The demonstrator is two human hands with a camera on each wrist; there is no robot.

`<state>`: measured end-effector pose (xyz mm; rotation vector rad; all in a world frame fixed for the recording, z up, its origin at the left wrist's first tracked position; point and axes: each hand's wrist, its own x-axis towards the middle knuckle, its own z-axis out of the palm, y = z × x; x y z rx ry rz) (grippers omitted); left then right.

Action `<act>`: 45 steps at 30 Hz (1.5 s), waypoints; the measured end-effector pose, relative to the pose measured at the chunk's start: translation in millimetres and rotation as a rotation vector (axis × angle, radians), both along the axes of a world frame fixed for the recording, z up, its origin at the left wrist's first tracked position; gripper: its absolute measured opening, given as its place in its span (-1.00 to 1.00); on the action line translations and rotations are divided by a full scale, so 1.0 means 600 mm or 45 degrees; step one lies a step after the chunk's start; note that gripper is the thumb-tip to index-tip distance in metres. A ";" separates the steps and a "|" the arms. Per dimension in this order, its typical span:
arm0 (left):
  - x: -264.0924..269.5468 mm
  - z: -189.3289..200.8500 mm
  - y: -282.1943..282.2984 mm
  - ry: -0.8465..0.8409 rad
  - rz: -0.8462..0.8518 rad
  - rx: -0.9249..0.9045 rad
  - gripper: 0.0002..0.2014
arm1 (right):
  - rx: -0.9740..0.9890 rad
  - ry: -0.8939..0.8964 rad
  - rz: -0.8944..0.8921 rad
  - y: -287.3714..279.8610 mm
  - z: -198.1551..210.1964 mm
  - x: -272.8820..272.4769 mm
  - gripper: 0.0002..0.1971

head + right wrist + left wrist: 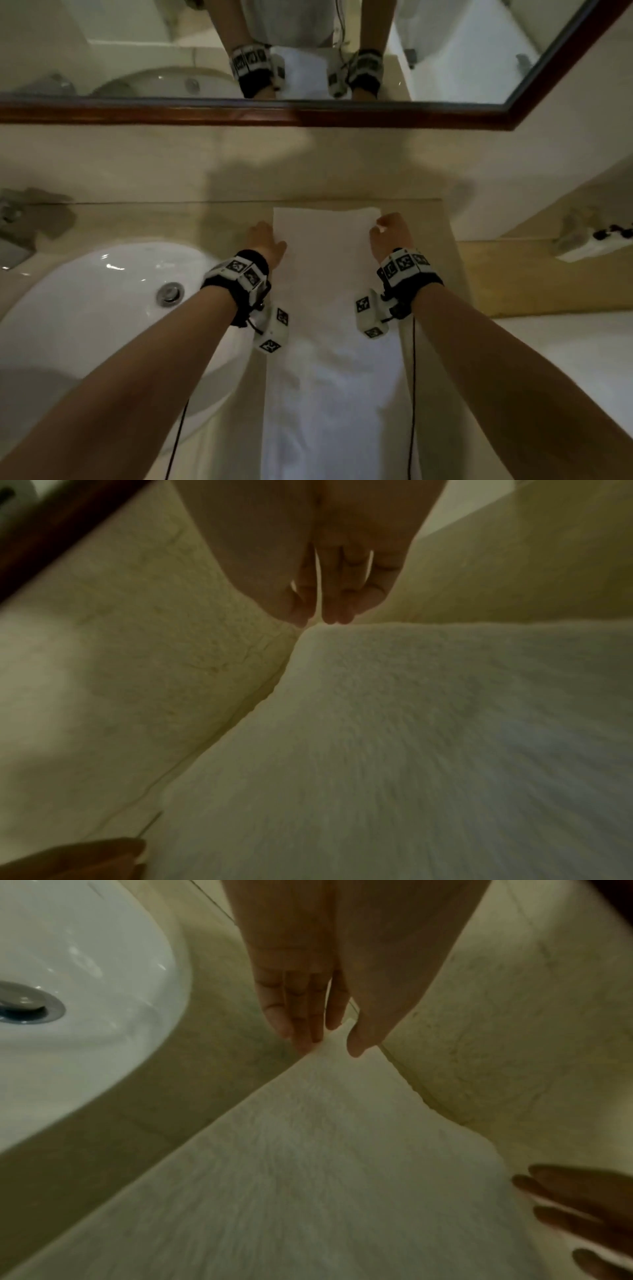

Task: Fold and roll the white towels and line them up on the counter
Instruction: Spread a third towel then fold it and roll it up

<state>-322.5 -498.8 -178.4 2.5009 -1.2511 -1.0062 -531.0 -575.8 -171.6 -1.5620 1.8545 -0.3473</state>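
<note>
A long white towel [325, 308] lies flat on the beige counter [431, 274], running from the back wall toward me and over the front edge. My left hand [265, 236] pinches its far left corner; in the left wrist view the thumb and fingers [334, 1042] close on the corner of the towel [308, 1177]. My right hand [387, 229] pinches the far right corner, where the fingertips [315, 622] meet at the edge of the towel [411, 723]. Both corners sit low, near the counter by the wall.
A white oval sink [102, 308] with a metal drain [170, 293] lies just left of the towel. The faucet [13, 219] is at far left. A wood-framed mirror [308, 113] hangs above. A small tray [589, 245] rests on the right ledge.
</note>
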 end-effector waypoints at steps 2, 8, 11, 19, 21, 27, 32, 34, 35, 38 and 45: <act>-0.001 -0.014 -0.021 -0.068 0.020 -0.042 -0.49 | -0.020 0.107 0.068 -0.041 -0.012 0.009 -0.66; 0.008 -0.028 -0.083 -0.071 0.030 -0.016 -0.46 | 0.154 0.253 0.274 -0.113 -0.044 0.019 -0.64; 0.018 -0.022 -0.097 -0.144 -0.132 0.035 -0.59 | 0.210 0.429 0.471 -0.125 -0.035 0.019 -0.65; 0.027 -0.027 -0.110 0.040 0.163 -0.421 -0.93 | -0.317 0.085 0.323 -0.113 -0.043 0.009 -0.82; 0.023 -0.030 -0.109 0.025 0.187 -0.511 -0.88 | -0.437 0.013 0.296 -0.095 -0.052 0.010 -0.82; 0.005 -0.038 -0.075 -0.203 -0.321 -0.473 -0.77 | -0.459 0.019 0.380 -0.072 -0.052 0.016 -0.82; 0.017 -0.033 -0.072 -0.328 -0.469 -0.371 -0.72 | -0.355 0.173 0.477 -0.083 -0.053 0.019 -0.77; 0.019 -0.032 -0.078 -0.332 -0.437 -0.369 -0.76 | -0.293 0.201 0.471 -0.091 -0.050 0.021 -0.76; 0.019 -0.034 -0.079 -0.322 -0.409 -0.384 -0.76 | -0.271 0.194 0.454 -0.095 -0.047 0.020 -0.76; 0.024 -0.042 -0.079 -0.309 -0.323 -0.422 -0.77 | -0.218 0.200 0.433 -0.102 -0.041 0.017 -0.71; 0.034 -0.043 -0.086 -0.283 -0.288 -0.226 -0.60 | -0.117 0.532 0.583 -0.111 -0.035 0.021 -0.65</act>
